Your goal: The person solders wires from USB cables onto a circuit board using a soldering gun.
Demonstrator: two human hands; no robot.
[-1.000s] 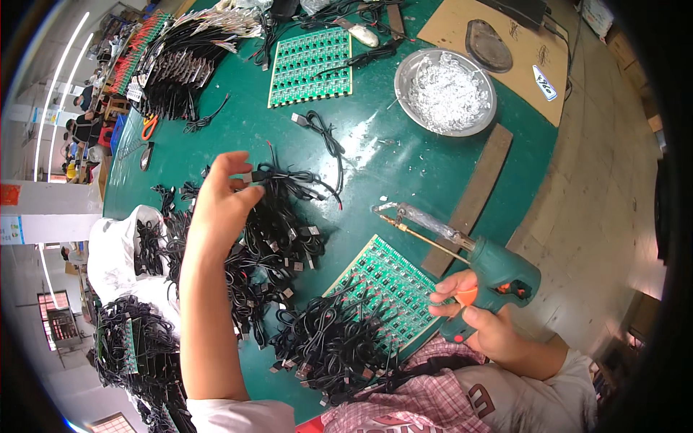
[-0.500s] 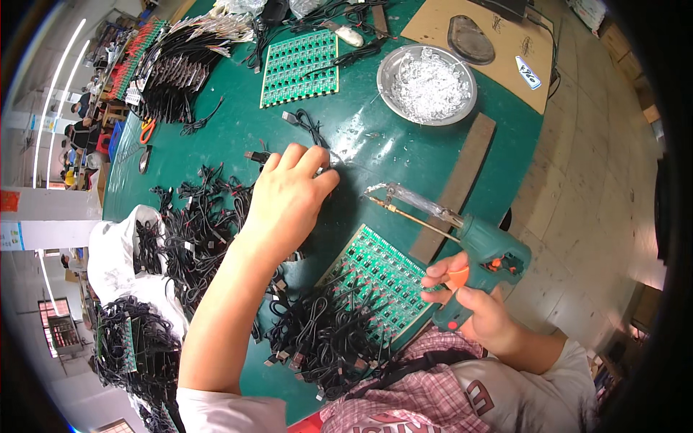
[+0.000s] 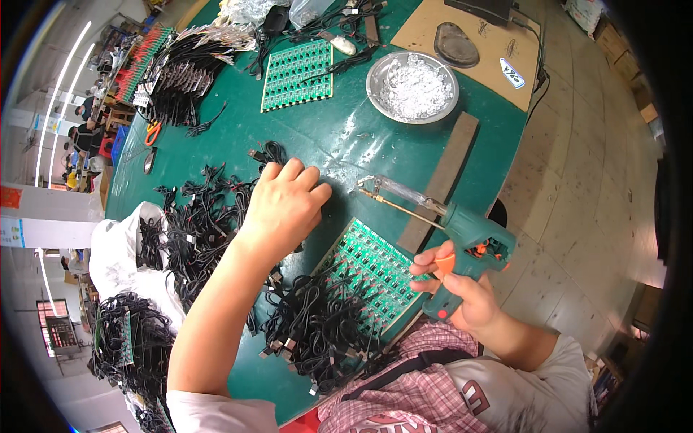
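Note:
My right hand (image 3: pixel 469 292) is wrapped round the grip of a green soldering gun (image 3: pixel 473 242), fingers by its orange trigger. The gun's metal tip and thin brass-coloured feed tube point left, a short way from my left hand (image 3: pixel 285 209). That hand is closed, its thumb and fingers pinched together. A coiled black USB cable (image 3: pixel 273 151) shows just beyond its knuckles and seems held; the pinched end is hidden. Below the gun lies a green circuit board panel (image 3: pixel 379 270), partly covered by a heap of black USB cables (image 3: pixel 310 328).
More black cables (image 3: pixel 206 216) pile up at left beside a white bag (image 3: pixel 119 252). Farther off are another board panel (image 3: pixel 297 76), a metal bowl (image 3: pixel 375 90) of clear bits, a flat brown bar (image 3: pixel 440 184), orange-handled scissors (image 3: pixel 153 132) and a cardboard sheet (image 3: pixel 419 32).
The coiled cable near my left hand has shifted left and nearer, to beside the knuckles. Both hands keep their grips, and the whole view has shifted slightly.

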